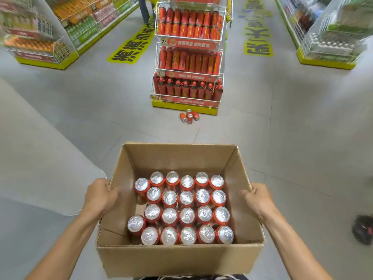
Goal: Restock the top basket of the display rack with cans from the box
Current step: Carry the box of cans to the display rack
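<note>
The left hand (101, 196) is clamped on the left wall of the cardboard box (177, 259), thumb hooked over the rim and fingers curled down the outside; the right hand (258, 199) grips the right wall the same way, at about 3 o'clock of the box. Both hands are full of cardboard, neither touching a can. Between them the box is held level at the waist, open at the top, with the red cans (186, 216) standing upright in rows, silver lids up; the rows crowd toward the right wall and a strip of bare floor of the box shows along the left.

Outward, at 12 o'clock and well apart across the grey floor (282, 128), stands the display rack (188, 57), three wire baskets stacked. Its top basket (189, 22) looks well filled along its front, though its top edge runs out of the frame, so how much room is left cannot be told. A few loose cans (189, 116) lie on the floor just before the rack's foot.

My judgement: the step in hand is carrying the box to the rack; no restocking has begun. Next the box wants bringing close and setting down clear of the loose cans, freeing a hand to lift cans up
</note>
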The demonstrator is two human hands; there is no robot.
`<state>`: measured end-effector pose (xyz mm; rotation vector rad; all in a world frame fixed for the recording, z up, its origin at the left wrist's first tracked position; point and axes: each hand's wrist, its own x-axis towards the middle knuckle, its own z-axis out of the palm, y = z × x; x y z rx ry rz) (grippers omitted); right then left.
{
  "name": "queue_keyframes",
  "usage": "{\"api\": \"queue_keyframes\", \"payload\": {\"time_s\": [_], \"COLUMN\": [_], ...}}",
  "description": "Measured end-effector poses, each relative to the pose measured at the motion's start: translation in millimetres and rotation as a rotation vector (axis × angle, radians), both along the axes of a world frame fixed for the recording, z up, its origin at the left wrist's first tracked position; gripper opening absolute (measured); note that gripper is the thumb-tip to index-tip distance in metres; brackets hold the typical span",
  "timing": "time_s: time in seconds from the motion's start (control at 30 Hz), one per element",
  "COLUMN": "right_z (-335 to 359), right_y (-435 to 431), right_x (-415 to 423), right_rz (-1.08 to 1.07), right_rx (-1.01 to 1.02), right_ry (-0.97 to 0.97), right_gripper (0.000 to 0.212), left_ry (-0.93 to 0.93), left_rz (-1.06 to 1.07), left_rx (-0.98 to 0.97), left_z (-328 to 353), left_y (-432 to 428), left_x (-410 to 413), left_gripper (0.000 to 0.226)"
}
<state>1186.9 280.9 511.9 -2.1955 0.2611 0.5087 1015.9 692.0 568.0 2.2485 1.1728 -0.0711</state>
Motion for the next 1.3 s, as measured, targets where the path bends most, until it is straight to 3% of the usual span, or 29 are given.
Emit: {"api": "queue_keyframes", "payload": {"time_s": [0.3, 0.7, 0.83, 1.03, 1.2, 1.3], "right_z": [37.5, 17.8, 21.4, 0.4, -30.3, -40.7], "right_y": [67.8, 205.1, 254.7, 320.1, 378.1, 413.5], "right_x": [159.8, 352.0, 403.8, 500.4, 589.6, 636.9], "right_rz": [0.04, -0.065, -0.084, -0.096, -0.095, -0.094], "right_rx": [-0.058, -0.099, -0.078, -0.039, 0.022, 0.024], "right_ry": [-0.053, -0.032, -0.034, 0.0, 0.05, 0.063], "right_gripper": [0.017, 0.019, 0.026, 0.02, 0.02, 0.032], "left_ry": [-0.024, -0.038, -0.026, 0.033, 0.038, 0.012], "left_rz": [0.057, -0.042, -0.06, -0.043, -0.015, -0.025], "left_rx": [-0.023, -0.059, -0.038, -0.023, -0.044, -0.024], "left_z": [-4.8, -23.9, -13.3, -13.0, -31.4, -50.7], "left_y": [65.8, 222.1, 268.1, 333.5, 382.4, 417.2], "left_x": [152.8, 394.8, 461.6, 554.2, 630.2, 673.9], "left_gripper": [0.034, 0.044, 0.038, 0.026, 0.032, 0.042]}}
